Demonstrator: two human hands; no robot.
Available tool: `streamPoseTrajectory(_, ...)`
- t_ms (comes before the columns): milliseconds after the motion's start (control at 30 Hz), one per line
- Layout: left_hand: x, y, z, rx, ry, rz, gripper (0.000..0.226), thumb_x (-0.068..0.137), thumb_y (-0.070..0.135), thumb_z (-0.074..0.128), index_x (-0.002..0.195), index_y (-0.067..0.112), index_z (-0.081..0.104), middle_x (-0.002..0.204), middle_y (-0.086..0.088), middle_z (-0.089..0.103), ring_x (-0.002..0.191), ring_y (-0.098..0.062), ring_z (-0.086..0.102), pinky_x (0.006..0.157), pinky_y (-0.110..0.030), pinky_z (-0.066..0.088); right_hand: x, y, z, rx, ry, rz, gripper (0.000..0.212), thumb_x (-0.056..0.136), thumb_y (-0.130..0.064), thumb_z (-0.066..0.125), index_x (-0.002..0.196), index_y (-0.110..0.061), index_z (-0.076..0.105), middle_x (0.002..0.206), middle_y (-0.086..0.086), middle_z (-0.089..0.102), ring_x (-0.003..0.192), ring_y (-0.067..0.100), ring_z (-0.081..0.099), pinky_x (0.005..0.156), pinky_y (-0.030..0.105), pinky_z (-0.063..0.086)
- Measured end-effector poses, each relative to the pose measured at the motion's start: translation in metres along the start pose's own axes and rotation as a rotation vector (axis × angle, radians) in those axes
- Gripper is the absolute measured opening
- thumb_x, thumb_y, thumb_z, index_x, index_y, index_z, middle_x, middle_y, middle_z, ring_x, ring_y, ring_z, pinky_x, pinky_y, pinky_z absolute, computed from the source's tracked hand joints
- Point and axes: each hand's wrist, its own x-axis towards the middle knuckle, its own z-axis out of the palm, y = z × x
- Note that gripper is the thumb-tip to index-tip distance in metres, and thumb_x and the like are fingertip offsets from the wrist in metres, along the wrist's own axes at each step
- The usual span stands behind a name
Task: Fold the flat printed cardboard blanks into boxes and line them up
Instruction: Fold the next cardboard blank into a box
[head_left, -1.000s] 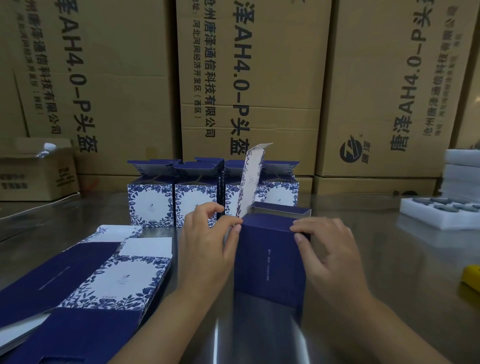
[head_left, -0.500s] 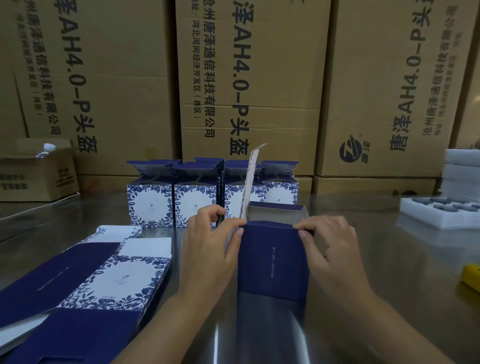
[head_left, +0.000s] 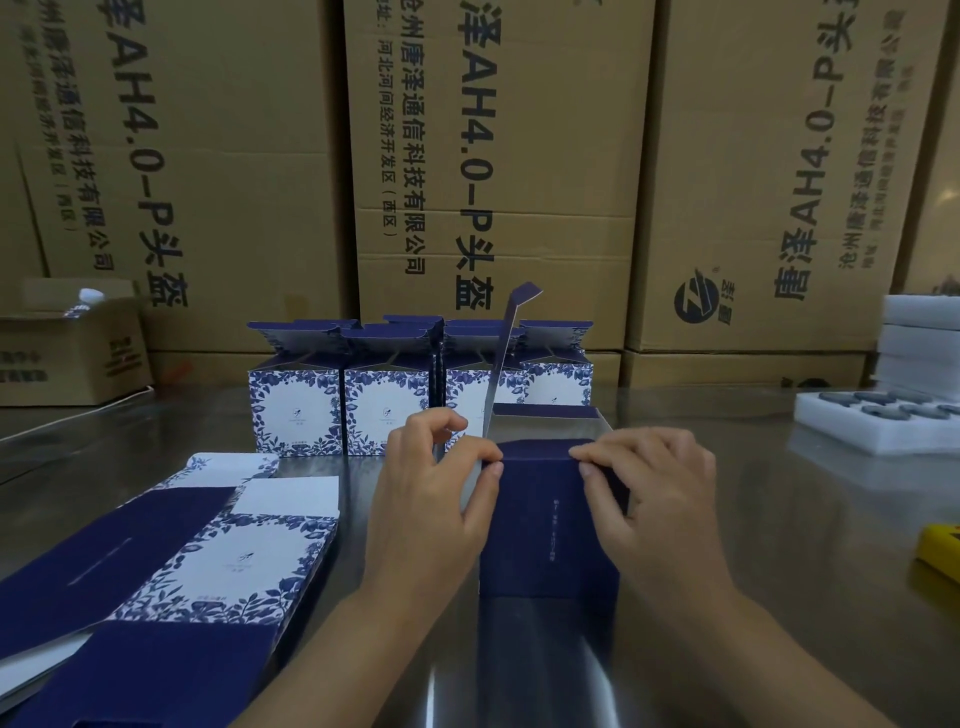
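Observation:
A dark blue box (head_left: 545, 525) stands upright on the steel table in front of me, its top open. Its lid flap (head_left: 506, 353) rises almost straight up from the left edge. My left hand (head_left: 431, 504) grips the box's upper left corner, thumb on the front top edge. My right hand (head_left: 654, 499) holds the upper right corner, fingers curled over the front edge. Behind stands a row of several folded blue-and-white floral boxes (head_left: 384, 395) with raised flaps. A stack of flat printed blanks (head_left: 171, 577) lies at the left.
Large brown cartons (head_left: 493, 171) wall off the back of the table. A small open carton (head_left: 67, 348) sits at the far left. White foam trays (head_left: 883, 415) lie at the right, with a yellow object (head_left: 943, 551) at the right edge.
The lid flap has swung from leaning right to nearly vertical. The box has been squared up, and both hands have shifted onto its front top corners.

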Motion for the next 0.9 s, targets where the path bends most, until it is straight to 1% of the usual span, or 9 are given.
streamPoseTrajectory(100,-0.001,0.001,-0.001,0.036,0.007,0.004,0.008,0.082,0.024,0.062,0.086,0.021,0.069,0.102,-0.001,0.051,0.094,-0.011,0.04,0.078,-0.014,0.029,0.001,-0.001,0.0,-0.004,-0.003,0.004,0.016,0.083,-0.024,0.056,0.083,-0.024,0.072,0.086,-0.017,0.063,0.088,0.006,0.043,0.084,0.024,0.021)
streamPoseTrajectory(167,-0.001,0.002,-0.001,0.073,0.01,0.014,0.014,0.085,0.029,0.059,0.088,0.021,0.07,0.101,-0.002,0.052,0.092,-0.013,0.042,0.076,-0.02,0.036,0.002,-0.002,-0.001,-0.027,-0.011,0.006,0.012,0.081,-0.02,0.06,0.082,-0.024,0.071,0.085,-0.017,0.063,0.087,0.007,0.042,0.085,0.024,0.02)
streamPoseTrajectory(267,-0.002,0.004,-0.002,0.111,0.041,0.046,0.023,0.086,0.031,0.053,0.09,0.02,0.072,0.096,-0.003,0.054,0.088,-0.015,0.043,0.069,-0.03,0.042,0.002,-0.004,-0.002,-0.048,-0.035,0.008,0.016,0.084,-0.022,0.053,0.081,-0.024,0.069,0.084,-0.016,0.063,0.087,0.007,0.04,0.087,0.025,0.018)
streamPoseTrajectory(333,-0.001,0.006,-0.002,0.118,0.063,0.064,0.023,0.086,0.03,0.053,0.088,0.019,0.072,0.093,-0.003,0.053,0.085,-0.014,0.041,0.068,-0.028,0.04,0.002,-0.006,-0.003,-0.045,-0.052,0.008,0.021,0.085,-0.025,0.048,0.082,-0.023,0.068,0.084,-0.014,0.063,0.088,0.007,0.04,0.088,0.025,0.018)
streamPoseTrajectory(467,-0.001,0.007,-0.001,0.066,0.077,0.053,0.016,0.085,0.025,0.058,0.084,0.017,0.072,0.092,-0.003,0.05,0.085,-0.013,0.039,0.071,-0.021,0.033,0.001,-0.007,-0.005,-0.027,-0.043,0.011,0.02,0.085,-0.024,0.049,0.081,-0.022,0.068,0.084,-0.014,0.063,0.09,0.007,0.042,0.097,0.019,0.015)
streamPoseTrajectory(533,-0.001,0.005,0.0,0.055,0.08,0.051,0.009,0.082,0.02,0.064,0.084,0.017,0.072,0.093,-0.004,0.049,0.087,-0.014,0.038,0.074,-0.02,0.032,0.0,-0.006,-0.005,-0.024,-0.036,0.009,0.02,0.084,-0.025,0.049,0.082,-0.022,0.069,0.084,-0.013,0.063,0.091,0.007,0.042,0.098,0.021,0.015)
streamPoseTrajectory(600,-0.001,0.004,0.0,0.059,0.075,0.059,0.008,0.081,0.02,0.064,0.083,0.017,0.072,0.095,-0.004,0.047,0.09,-0.015,0.037,0.076,-0.02,0.031,0.0,-0.006,-0.006,-0.028,-0.031,-0.004,0.02,0.084,-0.025,0.05,0.082,-0.021,0.069,0.084,-0.012,0.064,0.091,0.009,0.044,0.1,0.026,0.018)
streamPoseTrajectory(800,0.0,0.011,-0.002,0.091,0.072,0.145,0.023,0.085,0.029,0.052,0.079,0.018,0.071,0.099,0.003,0.037,0.09,-0.017,0.038,0.08,-0.02,0.027,-0.004,-0.018,-0.002,-0.103,0.001,-0.147,0.017,0.085,-0.028,0.058,0.086,-0.021,0.073,0.084,-0.009,0.065,0.09,0.014,0.048,0.101,0.042,0.031)
streamPoseTrajectory(900,-0.002,0.017,-0.002,0.106,0.084,0.204,0.023,0.084,0.027,0.052,0.077,0.017,0.071,0.099,0.004,0.037,0.091,-0.017,0.038,0.08,-0.023,0.03,-0.007,-0.024,0.001,-0.098,0.018,-0.161,0.014,0.085,-0.027,0.06,0.086,-0.022,0.073,0.084,-0.009,0.065,0.088,0.015,0.048,0.1,0.042,0.032)
